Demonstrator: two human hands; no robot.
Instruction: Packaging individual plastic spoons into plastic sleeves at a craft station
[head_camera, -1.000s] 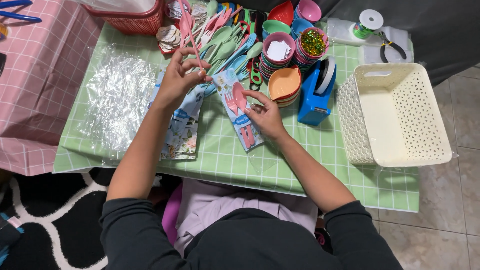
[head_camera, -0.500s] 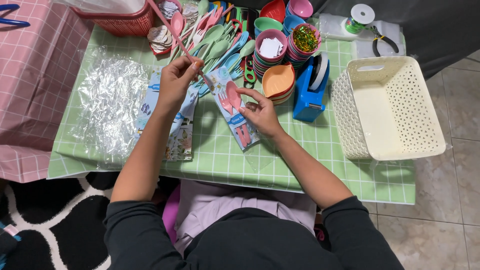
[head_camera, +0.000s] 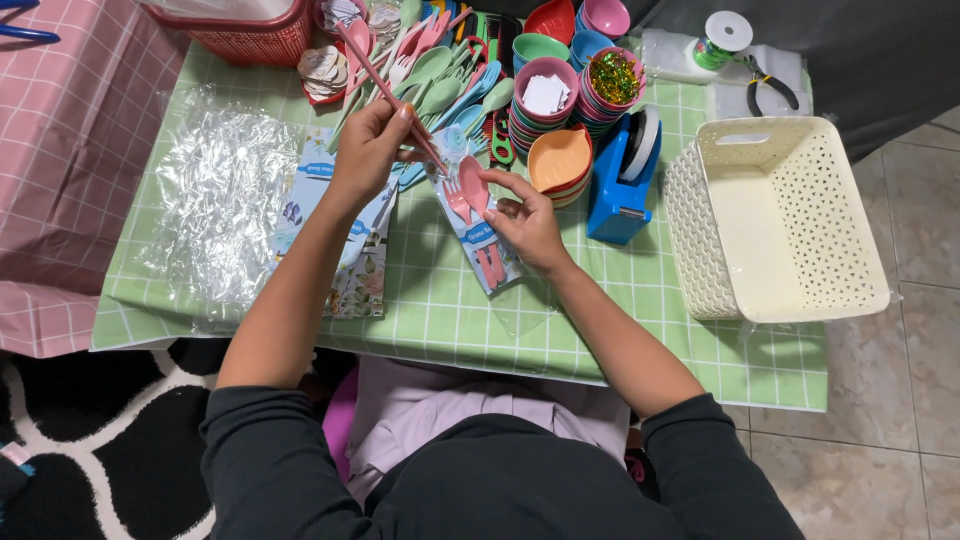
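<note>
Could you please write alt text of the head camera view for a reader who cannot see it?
Seen from above, a person's left hand holds pink chopsticks while the right hand steadies a clear packet with a pink spoon and fork inside, on a green checked table. Stacked coloured bowls, a blue tape dispenser and a cream basket sit nearby.

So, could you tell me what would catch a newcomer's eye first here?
Probably the left hand at the centre, holding pink chopsticks above a clear packet with a pink spoon and fork, which the right hand steadies. Behind them lie pastel cutlery and stacked coloured bowls; an empty cream basket sits right.
</note>
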